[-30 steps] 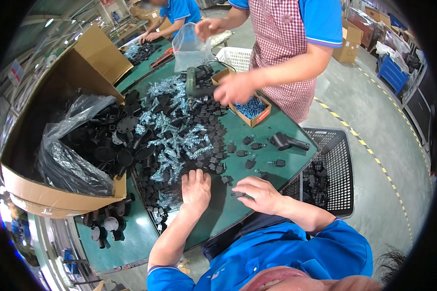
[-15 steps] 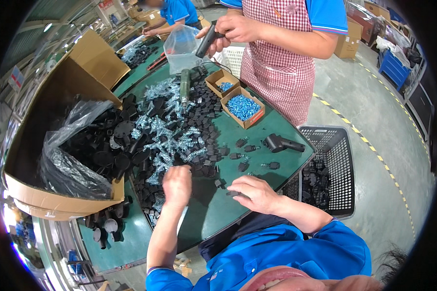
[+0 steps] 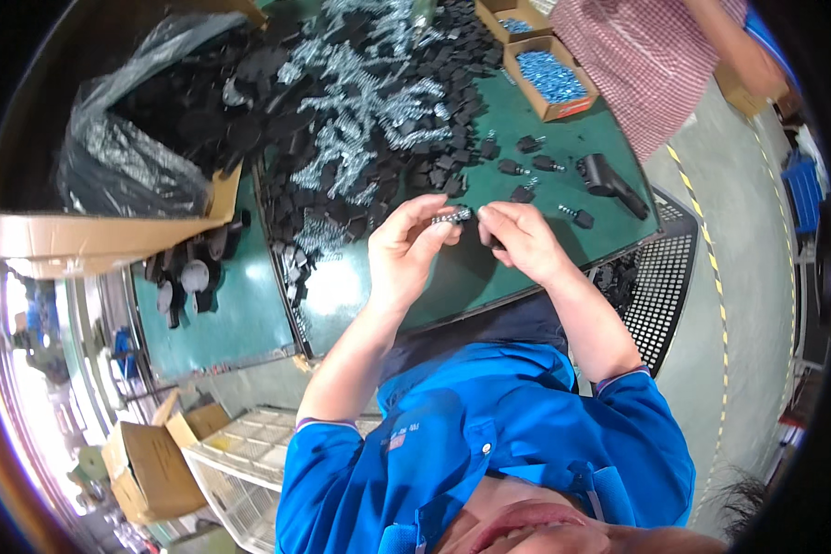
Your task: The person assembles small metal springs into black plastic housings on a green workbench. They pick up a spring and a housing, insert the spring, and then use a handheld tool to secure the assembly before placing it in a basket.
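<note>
My left hand (image 3: 406, 247) pinches a small silvery coil spring (image 3: 447, 218) between thumb and fingers. Close beside it, my right hand (image 3: 526, 242) has its fingers closed on a small black plastic block (image 3: 493, 242), mostly hidden by the thumb and fingers. Both hands are over the near edge of the green table, almost meeting. Beyond them spreads a heap of loose springs (image 3: 360, 102), bordered by a pile of black blocks (image 3: 448, 157). To the right lie several black blocks with springs fitted, one of them a spring-and-block piece (image 3: 578, 218).
A black angled plastic handle (image 3: 611, 185) lies at the table's right corner, above a black basket (image 3: 665, 286). Small cartons hold blue screws (image 3: 550, 76). At left stands a big cardboard box (image 3: 111, 245) of black parts. A person in a checked apron (image 3: 623, 69) stands opposite.
My left hand has left the spring heap and now holds a spring. My right hand has come in beside it with the black block. The view has tilted down towards me.
</note>
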### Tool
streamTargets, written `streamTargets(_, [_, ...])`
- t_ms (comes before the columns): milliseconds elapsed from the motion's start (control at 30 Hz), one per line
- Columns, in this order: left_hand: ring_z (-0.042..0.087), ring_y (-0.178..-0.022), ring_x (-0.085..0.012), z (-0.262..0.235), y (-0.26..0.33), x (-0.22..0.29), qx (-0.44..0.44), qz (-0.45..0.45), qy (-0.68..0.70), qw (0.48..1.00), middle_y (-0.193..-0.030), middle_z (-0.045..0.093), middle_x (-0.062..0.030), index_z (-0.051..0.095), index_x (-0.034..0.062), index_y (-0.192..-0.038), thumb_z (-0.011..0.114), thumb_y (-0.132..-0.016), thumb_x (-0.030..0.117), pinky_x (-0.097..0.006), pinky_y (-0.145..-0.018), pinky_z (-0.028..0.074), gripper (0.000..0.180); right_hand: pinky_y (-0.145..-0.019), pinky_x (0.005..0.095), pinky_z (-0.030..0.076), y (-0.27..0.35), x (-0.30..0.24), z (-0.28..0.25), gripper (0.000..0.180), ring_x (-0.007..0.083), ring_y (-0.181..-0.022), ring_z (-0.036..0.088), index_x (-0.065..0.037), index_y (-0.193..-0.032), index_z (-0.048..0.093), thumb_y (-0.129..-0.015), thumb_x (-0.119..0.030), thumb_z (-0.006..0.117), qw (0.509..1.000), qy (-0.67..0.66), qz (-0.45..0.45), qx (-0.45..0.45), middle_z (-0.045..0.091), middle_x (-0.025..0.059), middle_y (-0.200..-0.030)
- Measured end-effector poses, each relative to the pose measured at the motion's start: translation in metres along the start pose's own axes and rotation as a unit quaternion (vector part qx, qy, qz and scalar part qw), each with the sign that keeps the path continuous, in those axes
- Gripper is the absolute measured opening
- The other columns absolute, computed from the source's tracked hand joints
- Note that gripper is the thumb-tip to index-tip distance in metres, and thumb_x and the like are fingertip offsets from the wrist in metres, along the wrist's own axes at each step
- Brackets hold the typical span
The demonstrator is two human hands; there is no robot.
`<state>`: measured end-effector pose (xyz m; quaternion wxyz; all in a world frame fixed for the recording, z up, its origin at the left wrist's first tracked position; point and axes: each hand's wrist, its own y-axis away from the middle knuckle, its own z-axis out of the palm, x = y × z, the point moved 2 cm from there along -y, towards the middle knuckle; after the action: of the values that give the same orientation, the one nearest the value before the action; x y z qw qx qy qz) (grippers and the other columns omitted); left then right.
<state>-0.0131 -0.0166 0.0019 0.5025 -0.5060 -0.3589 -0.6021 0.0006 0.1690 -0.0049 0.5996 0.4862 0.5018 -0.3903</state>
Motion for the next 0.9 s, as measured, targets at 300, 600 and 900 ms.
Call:
streamTargets(300, [0.068, -0.076, -0.0192, -0.017, 0.008, 0.013, -0.027, 0.179, -0.358, 0.916, -0.096, 0.068, -0.0116, 0.063, 0.0024, -0.111, 0.069, -0.086, 0.001, -0.029, -0.067, 0.056, 0.026, -0.057, 0.0333, 0.042, -0.012, -0.021, 0.024, 0.045, 0.0183, -0.060, 0.054, -0.001, -0.076, 0.060, -0.101, -0.037, 0.050, 0.984, 0.127, -0.128, -0.001, 0.054, 0.0080, -0.065])
streamTargets(600, [0.057, -0.054, -0.0100, -0.038, 0.019, 0.010, 0.002, -0.056, -0.113, 0.992, -0.070, 0.065, -0.0088, 0.058, 0.0002, -0.103, 0.049, -0.104, 0.021, -0.023, -0.050, 0.046, 0.023, -0.058, 0.0373, 0.044, -0.017, -0.027, 0.042, 0.020, 0.0302, -0.066, 0.056, -0.003, -0.084, 0.058, -0.092, -0.021, 0.064, 0.928, 0.251, -0.273, -0.038, 0.054, 0.0097, -0.074])
streamTargets(900, [0.054, -0.051, -0.0133, -0.074, 0.012, -0.002, 0.064, -0.158, 0.216, 0.961, -0.067, 0.060, -0.0066, 0.058, 0.0011, -0.096, 0.051, -0.104, 0.028, -0.026, -0.046, 0.043, 0.029, -0.057, 0.0385, 0.049, -0.033, -0.042, 0.046, 0.020, 0.0279, -0.068, 0.061, -0.011, -0.091, 0.060, -0.081, -0.020, 0.074, 0.812, 0.435, -0.384, 0.067, 0.056, 0.0067, -0.081])
